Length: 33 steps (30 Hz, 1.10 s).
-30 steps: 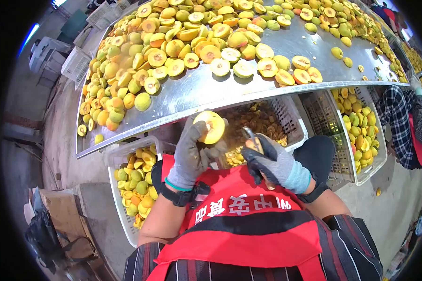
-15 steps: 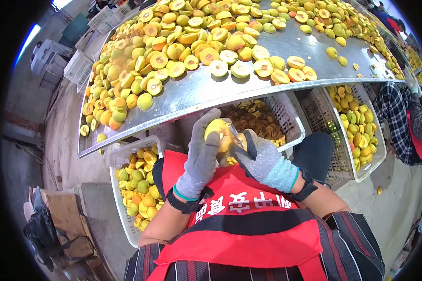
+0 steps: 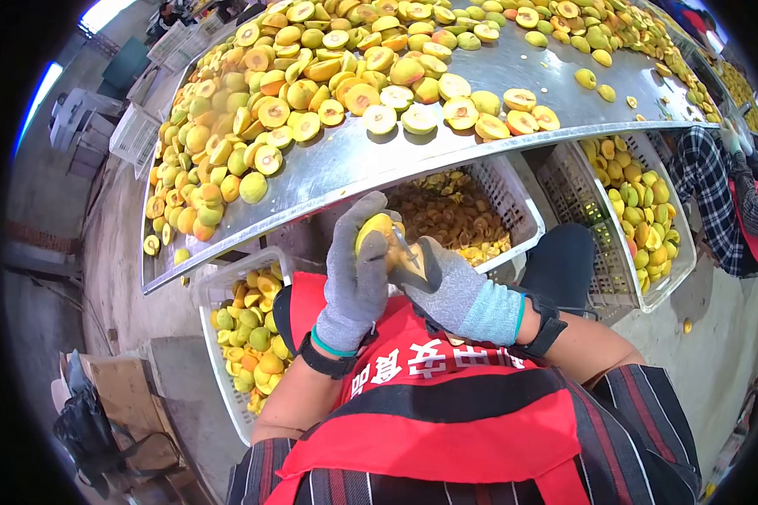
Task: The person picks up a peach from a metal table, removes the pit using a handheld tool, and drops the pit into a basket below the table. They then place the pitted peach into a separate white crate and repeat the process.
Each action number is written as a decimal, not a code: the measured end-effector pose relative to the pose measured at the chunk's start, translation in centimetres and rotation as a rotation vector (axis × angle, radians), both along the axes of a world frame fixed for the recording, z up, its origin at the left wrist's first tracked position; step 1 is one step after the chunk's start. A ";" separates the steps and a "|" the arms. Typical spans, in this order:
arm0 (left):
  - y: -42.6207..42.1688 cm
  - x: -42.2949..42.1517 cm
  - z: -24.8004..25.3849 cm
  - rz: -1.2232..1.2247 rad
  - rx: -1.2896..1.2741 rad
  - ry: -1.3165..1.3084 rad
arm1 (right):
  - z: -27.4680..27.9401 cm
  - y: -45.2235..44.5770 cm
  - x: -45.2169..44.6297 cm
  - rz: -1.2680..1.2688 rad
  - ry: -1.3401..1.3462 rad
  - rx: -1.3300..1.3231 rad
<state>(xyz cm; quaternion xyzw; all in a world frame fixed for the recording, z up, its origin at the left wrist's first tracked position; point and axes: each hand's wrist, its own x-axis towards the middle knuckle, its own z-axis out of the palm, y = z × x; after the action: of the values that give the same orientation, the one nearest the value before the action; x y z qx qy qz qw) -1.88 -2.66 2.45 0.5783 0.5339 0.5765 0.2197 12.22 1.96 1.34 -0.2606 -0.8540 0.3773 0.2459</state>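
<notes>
My left hand (image 3: pixel 355 273), in a grey glove, holds a halved yellow fruit (image 3: pixel 379 231) over my lap, its cut face turned towards my right. My right hand (image 3: pixel 451 286), gloved in grey and dark, is closed on a small tool; its metal end (image 3: pixel 403 241) touches the fruit's cut side. Most of the tool's handle is hidden in my fingers. Just beyond both hands runs the edge of a metal table (image 3: pixel 354 180) heaped with halved fruit (image 3: pixel 274 112).
Below the table edge sits a crate (image 3: pixel 526 220) of brown and yellow scraps. Crates of fruit halves stand at my left (image 3: pixel 221 370) and right (image 3: pixel 674 290). A person in a checked sleeve (image 3: pixel 697 181) is at the far right. Cardboard (image 3: pixel 122 391) lies lower left.
My hands have come together from apart, and the tool has moved from beside the fruit onto its cut side. Since the middle frame, both hands have shifted slightly left.
</notes>
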 end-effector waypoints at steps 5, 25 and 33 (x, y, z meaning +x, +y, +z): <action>-0.1 0.5 1.6 -0.099 -0.027 -0.447 | 4.2 -0.5 0.9 -0.008 0.320 -1.041; -1.5 -1.3 2.1 -0.266 -0.376 -1.506 | 3.2 2.1 1.2 0.141 0.001 0.160; -2.2 -2.1 0.7 -0.352 -0.389 -1.161 | 3.7 2.1 0.4 0.118 -0.090 0.018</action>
<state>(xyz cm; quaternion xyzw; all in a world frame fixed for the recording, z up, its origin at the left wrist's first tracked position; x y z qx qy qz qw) -3.97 -4.89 3.17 0.2001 0.3196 0.6437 0.6659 12.67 4.02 5.01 -0.2241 -0.8815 0.3712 0.1869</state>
